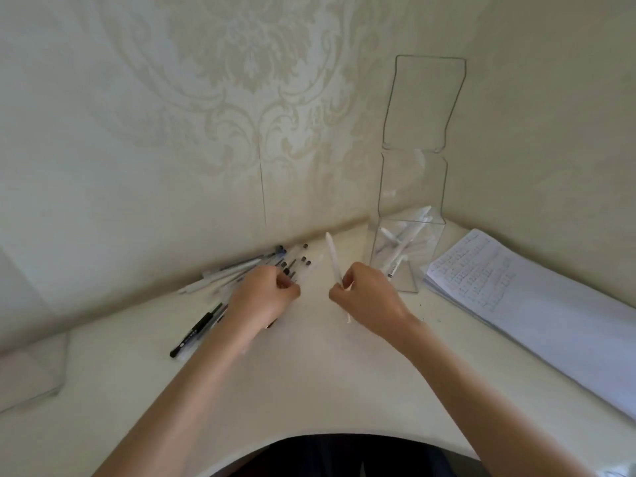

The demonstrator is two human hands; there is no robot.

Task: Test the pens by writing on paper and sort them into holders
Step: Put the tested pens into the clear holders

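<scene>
Soft, dim, even light with a greenish cast and faint shadows. Wide-angle distortion bows the cream curved desk [309, 390] at the edges; fine detail looks slightly soft.

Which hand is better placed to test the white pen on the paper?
Right: the right hand grips the white pen and the paper lies on its side; the left hand is at the pen pile.

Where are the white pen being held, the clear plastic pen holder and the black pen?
White pen [332, 258]: head view, upper barrel.
Clear plastic pen holder [413, 180]: head view, tall back panel.
Black pen [196, 330]: head view, mid barrel.
</scene>
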